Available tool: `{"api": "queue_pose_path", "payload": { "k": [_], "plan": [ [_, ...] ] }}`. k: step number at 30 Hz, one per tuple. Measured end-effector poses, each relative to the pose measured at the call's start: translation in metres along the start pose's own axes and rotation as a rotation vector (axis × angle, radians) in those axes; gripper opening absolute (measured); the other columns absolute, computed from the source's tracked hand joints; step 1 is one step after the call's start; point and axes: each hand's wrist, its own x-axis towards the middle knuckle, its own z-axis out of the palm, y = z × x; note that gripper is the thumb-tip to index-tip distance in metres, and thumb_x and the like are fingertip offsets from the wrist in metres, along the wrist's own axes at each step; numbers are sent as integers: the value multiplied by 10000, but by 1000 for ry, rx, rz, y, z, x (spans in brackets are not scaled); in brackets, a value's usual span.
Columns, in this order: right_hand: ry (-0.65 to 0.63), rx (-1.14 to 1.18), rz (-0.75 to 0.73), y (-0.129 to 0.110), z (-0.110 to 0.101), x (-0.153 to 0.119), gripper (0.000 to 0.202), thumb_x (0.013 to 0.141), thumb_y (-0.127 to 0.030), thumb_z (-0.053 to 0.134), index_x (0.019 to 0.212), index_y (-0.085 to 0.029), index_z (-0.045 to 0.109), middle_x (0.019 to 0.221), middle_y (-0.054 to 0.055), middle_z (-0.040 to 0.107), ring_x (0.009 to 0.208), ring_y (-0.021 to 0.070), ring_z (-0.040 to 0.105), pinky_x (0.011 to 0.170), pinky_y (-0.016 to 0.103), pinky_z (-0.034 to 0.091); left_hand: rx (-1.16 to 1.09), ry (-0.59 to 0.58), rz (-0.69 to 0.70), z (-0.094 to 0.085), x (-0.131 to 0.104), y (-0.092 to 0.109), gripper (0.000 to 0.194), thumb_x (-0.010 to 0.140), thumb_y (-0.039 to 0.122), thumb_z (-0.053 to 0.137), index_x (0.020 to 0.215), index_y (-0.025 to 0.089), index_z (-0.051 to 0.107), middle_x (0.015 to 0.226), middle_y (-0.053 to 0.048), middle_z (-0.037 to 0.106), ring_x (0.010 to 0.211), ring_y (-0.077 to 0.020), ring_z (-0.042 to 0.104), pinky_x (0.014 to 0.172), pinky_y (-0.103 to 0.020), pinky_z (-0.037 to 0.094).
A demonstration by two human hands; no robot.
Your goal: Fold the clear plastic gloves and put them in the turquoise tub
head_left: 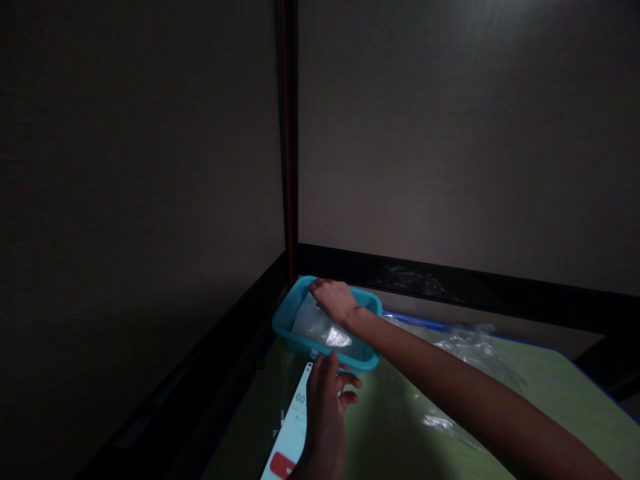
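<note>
A teal plastic basin (376, 303) sits in the corner with a clear plastic bag (315, 323) inside it. My right hand (334, 299) reaches over the basin, its fingers curled closed on the upper part of the bag; the fingertips are partly hidden. In front of the basin's near rim is my left hand (327, 393), fingers bent and apart, holding nothing I can see. Beside and partly behind that hand lies a lit phone (293, 427), its screen showing digits and a red button.
Crumpled clear plastic sheeting (465, 350) lies on the green mat (540, 367) to the right, under and beyond my right forearm. Dark-edged walls meet behind the basin at a wooden post (289, 133). The left side is in deep shadow.
</note>
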Motion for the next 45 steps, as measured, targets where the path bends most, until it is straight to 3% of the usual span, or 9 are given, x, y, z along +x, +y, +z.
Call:
{"api": "queue_pose_path", "payload": {
  "k": [4,10,23,33,39,45],
  "plan": [
    [-1,11,-30,-1,1,0,219,909,-230,484,1094,-133,550,1120,87,583,982,200,584,830,393,483,-12,-15,-1,-1,0,0,436,574,487,732,783,196,482,629,37,547,519,-114,559,450,-192,356],
    [-132,23,-39,-5,13,8,299,879,-337,535,1110,-147,550,1125,80,575,974,206,579,825,417,481,1,-7,5,0,4,-2,428,562,495,728,745,189,491,617,32,539,500,-115,551,432,-192,343],
    [-326,72,3,-6,19,19,306,881,-310,536,1149,-162,526,1144,78,557,969,205,577,804,403,493,-1,-28,4,-2,3,-2,441,584,506,732,796,183,520,606,25,558,512,-118,551,440,-193,351],
    [-248,199,-45,2,11,14,277,885,-314,528,1104,-148,555,1124,63,569,972,216,576,813,409,488,4,-14,9,-1,3,-1,438,576,504,731,774,186,505,595,28,540,511,-123,553,431,-195,347],
    [-235,231,-197,17,5,15,458,672,-247,754,1086,-134,592,985,72,642,912,226,603,785,305,465,-8,-10,6,-1,7,-3,495,516,529,747,734,185,465,573,43,529,478,-116,552,393,-172,316],
    [-248,214,-325,16,8,10,475,610,-132,752,1062,-131,607,961,45,634,823,183,587,678,225,433,-28,-10,6,0,5,-3,469,542,504,744,748,187,464,588,46,546,474,-102,552,394,-167,326]
  ]
}}
